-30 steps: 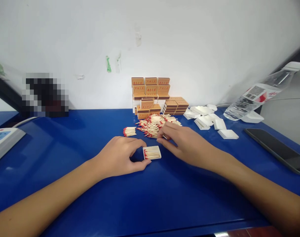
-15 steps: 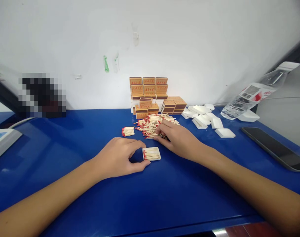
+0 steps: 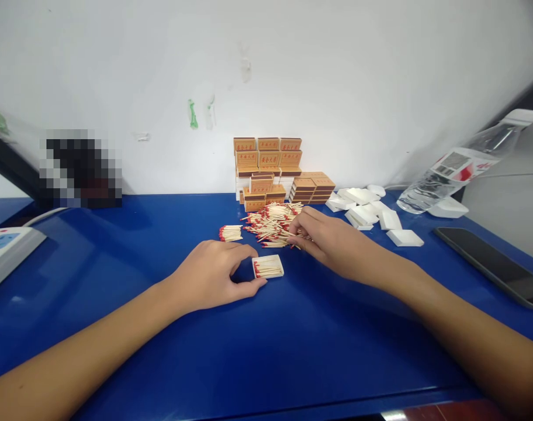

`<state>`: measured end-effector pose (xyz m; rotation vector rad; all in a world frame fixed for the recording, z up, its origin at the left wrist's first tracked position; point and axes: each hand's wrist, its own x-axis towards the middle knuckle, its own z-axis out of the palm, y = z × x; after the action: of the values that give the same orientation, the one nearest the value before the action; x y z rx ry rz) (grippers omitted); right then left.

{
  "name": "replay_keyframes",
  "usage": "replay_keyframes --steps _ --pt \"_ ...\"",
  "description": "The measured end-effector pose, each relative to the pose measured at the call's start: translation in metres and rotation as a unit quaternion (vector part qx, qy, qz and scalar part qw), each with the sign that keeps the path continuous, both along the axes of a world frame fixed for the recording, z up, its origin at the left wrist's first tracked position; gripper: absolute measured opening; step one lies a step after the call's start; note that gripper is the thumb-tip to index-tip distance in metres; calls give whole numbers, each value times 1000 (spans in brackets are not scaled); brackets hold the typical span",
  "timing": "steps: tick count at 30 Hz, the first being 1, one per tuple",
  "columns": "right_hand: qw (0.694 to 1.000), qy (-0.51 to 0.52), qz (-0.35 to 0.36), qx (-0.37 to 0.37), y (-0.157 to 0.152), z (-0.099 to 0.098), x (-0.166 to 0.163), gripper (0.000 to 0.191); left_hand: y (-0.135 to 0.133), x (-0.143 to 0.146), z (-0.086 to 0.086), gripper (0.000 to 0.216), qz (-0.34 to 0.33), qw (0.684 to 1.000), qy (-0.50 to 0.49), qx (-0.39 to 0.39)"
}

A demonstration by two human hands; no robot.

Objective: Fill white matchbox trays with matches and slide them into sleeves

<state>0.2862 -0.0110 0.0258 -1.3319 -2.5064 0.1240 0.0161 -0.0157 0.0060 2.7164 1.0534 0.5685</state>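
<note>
My left hand holds a small white matchbox tray by its left end, between thumb and forefinger. Inside the tray lies a layer of matches, red heads to the left. Behind it, my right hand is at the right side of a loose pile of matches, its fingertips pinched on matches there; how many is hidden by the fingers. A small, neat row of matches lies left of the pile, heads also to the left.
Stacked matchboxes stand against the wall, with more boxes beside them. White trays lie scattered at the right, near a tilted plastic bottle and a phone. A power strip sits at the left edge.
My right hand has shifted slightly right along the match pile, its fingers still pinched. My left hand keeps hold of the tray. The whole view has moved a little.
</note>
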Motion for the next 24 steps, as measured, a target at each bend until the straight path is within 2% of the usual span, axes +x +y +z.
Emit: replay_keyframes --steps 6,12,17,24 --pt "997 17 49 -60 -15 4 -12 17 1 -1 0 27 9 1000 4 -10" --pt "994 1 88 -59 -24 -6 -26 15 1 -1 -1 27 -4 1000 2 -15" --pt "995 3 91 -45 -23 -3 -22 15 0 0 1 27 -11 1000 -1 -10" --pt "993 -9 83 -81 -22 8 -14 10 -1 0 0 29 1 1000 -2 5"
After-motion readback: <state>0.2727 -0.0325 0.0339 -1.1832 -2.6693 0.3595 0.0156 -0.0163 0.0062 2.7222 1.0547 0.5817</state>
